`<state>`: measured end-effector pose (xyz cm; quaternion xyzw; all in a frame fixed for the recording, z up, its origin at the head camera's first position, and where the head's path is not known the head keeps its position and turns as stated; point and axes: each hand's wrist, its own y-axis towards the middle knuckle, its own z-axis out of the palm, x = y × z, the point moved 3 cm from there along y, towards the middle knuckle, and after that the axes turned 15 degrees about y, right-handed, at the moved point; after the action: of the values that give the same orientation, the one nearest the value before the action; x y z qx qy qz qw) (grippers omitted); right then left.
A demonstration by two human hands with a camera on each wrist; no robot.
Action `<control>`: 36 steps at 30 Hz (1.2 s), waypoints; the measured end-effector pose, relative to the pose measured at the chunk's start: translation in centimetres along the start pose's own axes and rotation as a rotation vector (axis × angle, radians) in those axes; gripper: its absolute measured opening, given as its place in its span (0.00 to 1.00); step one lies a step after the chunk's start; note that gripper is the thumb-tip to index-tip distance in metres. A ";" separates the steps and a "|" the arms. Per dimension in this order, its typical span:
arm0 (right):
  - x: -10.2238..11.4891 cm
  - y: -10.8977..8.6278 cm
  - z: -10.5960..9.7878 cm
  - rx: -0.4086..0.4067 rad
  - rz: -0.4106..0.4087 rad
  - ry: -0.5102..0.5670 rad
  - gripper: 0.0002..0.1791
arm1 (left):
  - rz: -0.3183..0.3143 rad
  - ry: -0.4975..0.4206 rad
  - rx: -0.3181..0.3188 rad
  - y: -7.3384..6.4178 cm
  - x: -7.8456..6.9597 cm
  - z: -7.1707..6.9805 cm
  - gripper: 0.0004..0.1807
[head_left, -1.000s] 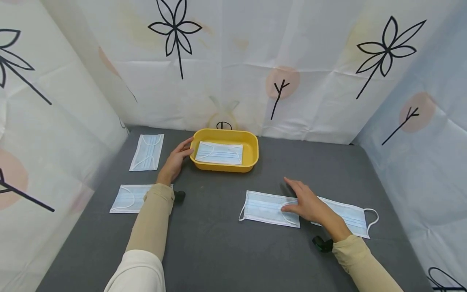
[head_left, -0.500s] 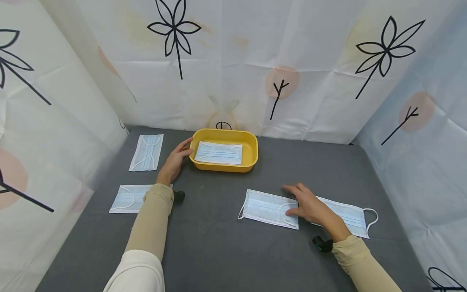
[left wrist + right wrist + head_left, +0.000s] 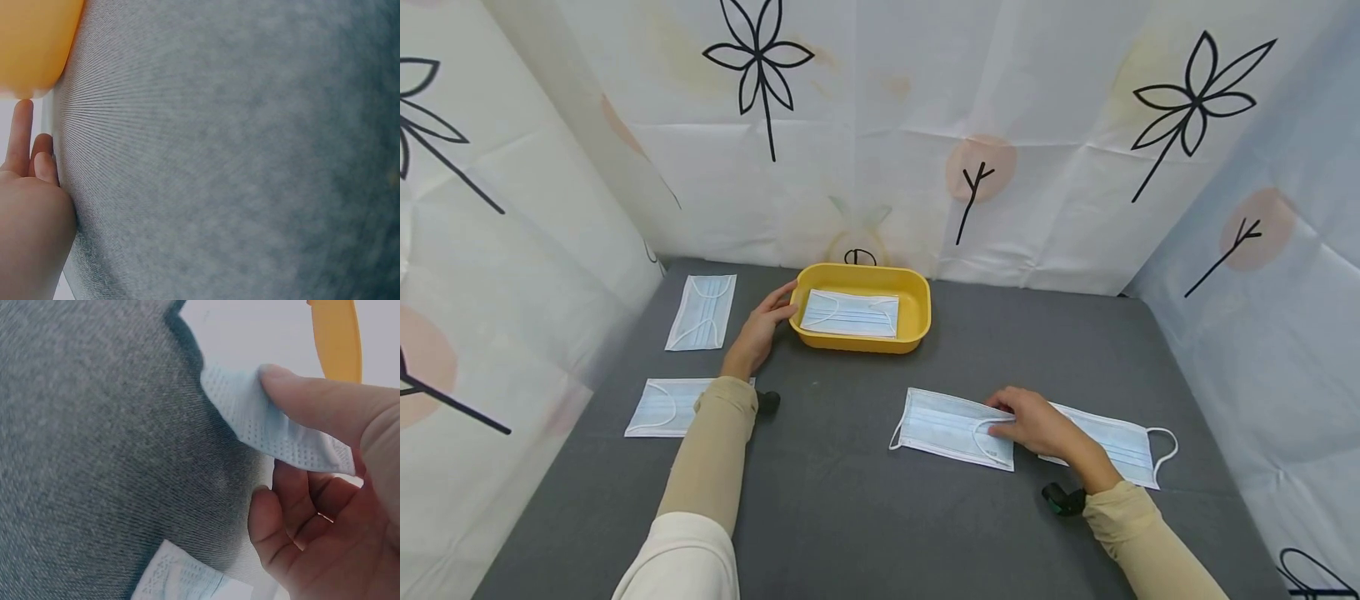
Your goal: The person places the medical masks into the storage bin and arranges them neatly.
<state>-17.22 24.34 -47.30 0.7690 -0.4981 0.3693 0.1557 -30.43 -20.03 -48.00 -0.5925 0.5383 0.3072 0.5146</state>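
In the head view, my right hand point(image 3: 1041, 427) pinches the right end of a light blue face mask point(image 3: 951, 425). From the right wrist view, the thumb point(image 3: 306, 403) lies on top of the mask's edge and curled fingers are below it. My left hand point(image 3: 758, 333) rests against the left end of a yellow tray point(image 3: 857, 342), fingertips at its rim. The left wrist view shows an extended finger point(image 3: 20, 131) touching the tray wall. Inside the tray lies another face mask point(image 3: 850, 315).
A second mask point(image 3: 1116, 440) on the right lies partly behind my right hand. Two more masks are at left: one upright-lying point(image 3: 702, 312), the other point(image 3: 662, 408) partly under my left forearm. Patterned white curtains point(image 3: 880, 167) enclose the grey table point(image 3: 865, 500).
My right hand's fingers have drawn in toward the thumb and closed on the mask's right end. The left hand and the tray have stayed put.
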 end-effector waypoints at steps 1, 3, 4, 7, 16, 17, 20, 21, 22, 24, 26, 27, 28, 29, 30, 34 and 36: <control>0.0 0.0 0.0 -0.002 -0.011 0.014 0.09 | -0.001 0.001 0.000 0.0 0.0 0.0 0.33; -0.2 -0.1 0.0 -0.010 -0.026 0.048 0.06 | -0.002 0.002 -0.001 0.0 0.0 0.0 0.33; -0.2 -0.2 -0.1 -0.016 -0.024 0.074 0.06 | -0.001 0.003 0.000 0.0 0.0 0.0 0.33; -0.4 -0.3 -0.2 -0.027 -0.015 0.155 0.07 | 0.002 0.008 0.004 0.1 0.1 0.0 0.33; -1.5 -0.2 -0.5 -0.024 0.113 0.377 0.15 | -0.004 0.012 0.008 0.2 0.1 -0.1 0.33; -1.6 -0.2 -0.5 -0.024 0.131 0.403 0.15 | -0.006 0.012 0.008 0.2 0.1 -0.1 0.33; -2.1 -0.1 -0.4 -0.023 0.181 0.489 0.16 | -0.008 0.012 0.009 0.2 0.1 0.0 0.33; -2.2 0.0 -0.4 -0.029 0.200 0.516 0.16 | -0.009 0.011 0.010 0.2 0.1 0.0 0.33; -2.3 0.0 -0.4 -0.034 0.214 0.540 0.17 | -0.008 0.011 0.010 0.2 0.1 0.0 0.33; -2.4 0.2 -0.4 -0.036 0.225 0.590 0.17 | -0.006 0.008 0.011 0.2 0.1 0.0 0.33; -2.3 0.2 -0.5 -0.043 0.234 0.624 0.17 | -0.005 0.006 0.011 0.2 0.1 0.0 0.33; -2.3 0.3 -0.5 -0.044 0.238 0.644 0.17 | -0.005 0.005 0.011 0.1 0.1 0.1 0.33; -2.2 0.3 -0.5 -0.040 0.235 0.659 0.17 | -0.004 0.007 0.012 0.1 0.1 0.1 0.33; -2.1 0.4 -0.5 -0.039 0.234 0.678 0.18 | -0.005 0.005 0.013 0.1 0.1 0.1 0.33; -2.1 0.4 -0.5 -0.037 0.229 0.687 0.18 | -0.008 0.003 0.013 0.1 0.1 0.1 0.33; -1.7 0.8 -0.6 -0.037 0.202 0.747 0.19 | -0.018 -0.003 0.004 0.1 0.0 0.1 0.32; -1.5 0.9 -0.7 -0.043 0.187 0.783 0.18 | -0.021 -0.006 -0.001 0.1 -0.1 0.0 0.32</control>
<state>-18.67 25.29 -48.07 0.5181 -0.4767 0.6363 0.3153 -30.51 -19.98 -47.98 -0.5976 0.5302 0.3039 0.5191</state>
